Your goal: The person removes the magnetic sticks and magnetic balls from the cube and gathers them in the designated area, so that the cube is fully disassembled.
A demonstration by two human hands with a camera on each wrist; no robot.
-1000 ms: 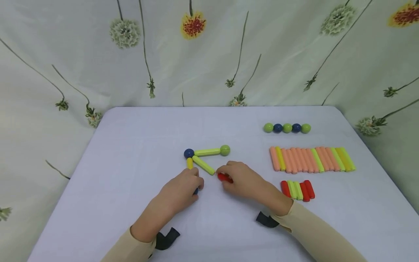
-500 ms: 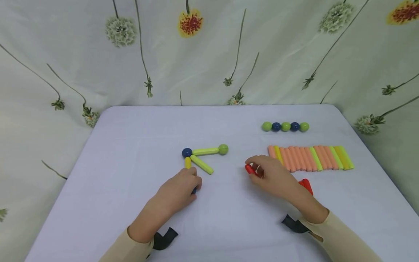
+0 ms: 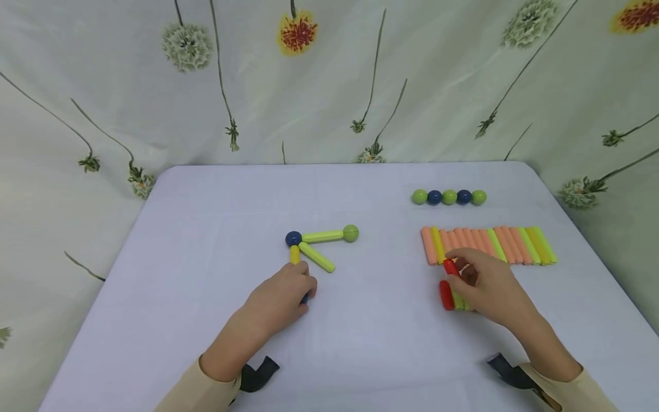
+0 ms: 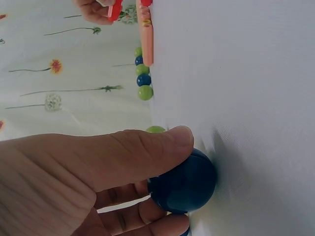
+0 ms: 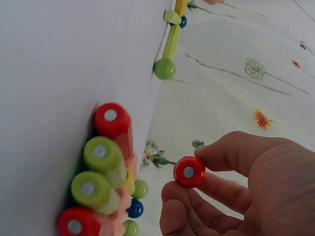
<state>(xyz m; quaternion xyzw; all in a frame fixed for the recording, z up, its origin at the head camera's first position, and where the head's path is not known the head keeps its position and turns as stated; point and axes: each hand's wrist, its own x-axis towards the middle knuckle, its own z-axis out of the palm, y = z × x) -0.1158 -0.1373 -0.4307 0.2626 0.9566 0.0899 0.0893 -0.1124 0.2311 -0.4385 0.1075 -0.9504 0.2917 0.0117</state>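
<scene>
My left hand (image 3: 280, 294) grips a blue ball (image 4: 189, 184) on the table, thumb on top and fingers beneath in the left wrist view. A yellow rod (image 3: 294, 254) runs from that hand to another blue ball (image 3: 293, 239). Two yellow-green rods fan out from this corner ball: one (image 3: 322, 236) ends in a green ball (image 3: 351, 233), the other (image 3: 317, 257) has a bare end. My right hand (image 3: 489, 286) pinches a short red magnetic rod (image 5: 189, 172) with a silver end, raised above a row of short red rods (image 5: 112, 120) and green rods (image 5: 101, 152), partly hidden by the hand.
Behind the right hand lies a side-by-side row of longer peach rods (image 3: 428, 246), mixed with yellow and green ones. Farther back several green and blue balls (image 3: 449, 197) form a line. A floral cloth (image 3: 319, 86) hangs behind the white table (image 3: 231, 200).
My right hand has carried the short red rod rightward, from beside the bare end of the green rod to above the short-rod row. The left hand has kept its place.
</scene>
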